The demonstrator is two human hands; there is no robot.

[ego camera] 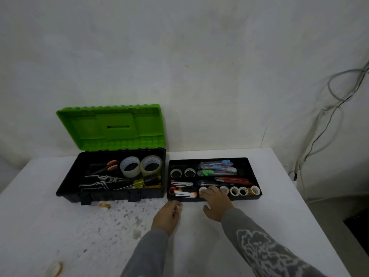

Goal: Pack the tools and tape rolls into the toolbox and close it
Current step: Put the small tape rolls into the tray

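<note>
Toolbox [111, 196] sits open at the back left of the white table [269, 226], its green lid [111, 126] upright and its black base holding scissors [109, 167], pliers [99, 181] and two clear tape rolls [130, 166]. A black tray [239, 197] lies just beside it (on the right). The left hand [166, 215] pinches a small orange tape roll [179, 208] in curled fingers near the tray's front edge. The right hand [216, 202] has loosely extended fingers, their tips touching the small tape rolls [238, 190] in the tray's front compartment.

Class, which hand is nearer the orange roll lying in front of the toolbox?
Left. The left hand, pinching a small roll, is to the right of the orange roll; the right hand is farther right, at the tray.
</note>
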